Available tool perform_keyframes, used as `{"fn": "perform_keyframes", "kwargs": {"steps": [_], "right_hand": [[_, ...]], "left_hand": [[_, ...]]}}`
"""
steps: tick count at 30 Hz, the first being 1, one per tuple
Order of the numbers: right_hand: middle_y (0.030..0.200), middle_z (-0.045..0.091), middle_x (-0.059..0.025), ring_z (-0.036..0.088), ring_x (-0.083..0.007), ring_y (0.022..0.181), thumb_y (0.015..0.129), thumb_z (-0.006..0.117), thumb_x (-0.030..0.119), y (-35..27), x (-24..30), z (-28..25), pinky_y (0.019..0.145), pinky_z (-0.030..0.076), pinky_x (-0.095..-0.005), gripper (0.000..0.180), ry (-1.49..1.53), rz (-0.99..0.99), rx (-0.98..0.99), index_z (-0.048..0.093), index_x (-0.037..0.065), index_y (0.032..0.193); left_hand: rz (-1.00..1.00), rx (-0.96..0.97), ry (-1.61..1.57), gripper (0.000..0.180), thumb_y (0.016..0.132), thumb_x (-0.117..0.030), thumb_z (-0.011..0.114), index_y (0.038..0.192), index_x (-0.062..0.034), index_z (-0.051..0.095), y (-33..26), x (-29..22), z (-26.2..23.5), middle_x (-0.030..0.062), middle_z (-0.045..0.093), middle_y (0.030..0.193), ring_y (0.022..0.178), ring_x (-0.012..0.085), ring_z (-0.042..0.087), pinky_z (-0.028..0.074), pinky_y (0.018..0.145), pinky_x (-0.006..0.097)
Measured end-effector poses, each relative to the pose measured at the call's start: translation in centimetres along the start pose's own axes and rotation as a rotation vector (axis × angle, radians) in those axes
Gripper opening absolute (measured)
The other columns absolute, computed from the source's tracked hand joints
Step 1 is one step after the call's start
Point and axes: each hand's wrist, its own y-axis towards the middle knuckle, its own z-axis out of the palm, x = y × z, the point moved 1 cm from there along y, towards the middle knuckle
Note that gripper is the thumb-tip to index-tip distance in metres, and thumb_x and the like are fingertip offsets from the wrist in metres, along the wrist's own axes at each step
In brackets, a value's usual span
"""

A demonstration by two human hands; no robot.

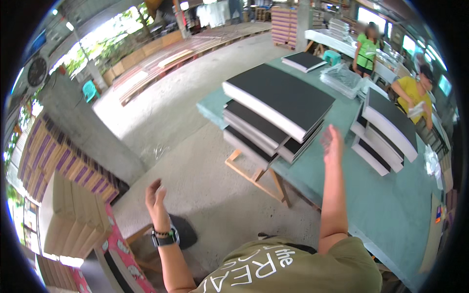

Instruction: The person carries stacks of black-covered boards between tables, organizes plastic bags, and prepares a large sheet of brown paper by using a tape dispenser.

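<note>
My right hand (333,145) reaches over the green table, slightly blurred, with its fingers stretched out and nothing in it. Just left of it is a stack of thick black-topped slabs with white edges (278,95); whether they are boxes or bundles of sheets I cannot make out. My left hand (157,199), wearing a watch and a dark bracelet, hangs in the air over the floor. Its fingers are apart and it holds nothing. Further right on the table lies a second pile of similar black-and-white slabs (391,122).
The green table (371,205) stands on wooden trestles (259,178). Plastic-wrapped packs (342,80) lie at its far side. Cardboard-coloured bundles (73,215) rest on a pink cloth at lower left. Behind them are a pillar and stacked cartons (63,161). Two people (415,95) work at the right.
</note>
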Motion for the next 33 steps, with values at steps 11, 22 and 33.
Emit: {"fn": "perform_keyframes", "kwargs": {"steps": [11, 22, 33], "right_hand": [[0.093, 0.054, -0.0117, 0.055, -0.0202, 0.089, 0.067, 0.070, 0.025, 3.9, -3.7, 1.6, 0.069, 0.049, -0.0341, 0.053, 0.204, 0.296, 0.151, 0.045, -0.004, 0.105], [0.102, 0.053, -0.0135, 0.056, -0.0202, 0.090, 0.074, 0.060, 0.025, 0.4, 2.3, -11.6, 0.076, 0.047, -0.0300, 0.051, 0.243, 0.470, 0.165, 0.042, -0.001, 0.114], [0.110, 0.049, -0.0171, 0.051, -0.0232, 0.097, 0.071, 0.060, 0.021, 0.6, 2.6, -13.0, 0.083, 0.043, -0.0327, 0.061, 0.254, 0.281, 0.175, 0.036, -0.003, 0.122]], "left_hand": [[0.194, 0.398, 0.169, 0.041, 0.074, -0.018, 0.062, 0.108, 0.0019, 0.050, 12.2, -1.5, 26.9, 0.0136, 0.052, 0.109, 0.098, 0.0243, 0.048, 0.038, 0.084, 0.033], [-0.353, 1.065, 0.365, 0.049, 0.078, -0.033, 0.061, 0.110, 0.0032, 0.050, 18.3, -0.8, 35.6, 0.0143, 0.055, 0.105, 0.093, 0.0210, 0.055, 0.045, 0.078, 0.032], [-0.595, 1.046, -0.004, 0.042, 0.081, -0.026, 0.059, 0.104, 0.0074, 0.049, 12.8, -4.1, 34.2, 0.0132, 0.059, 0.091, 0.078, 0.0179, 0.060, 0.052, 0.064, 0.028]]}}
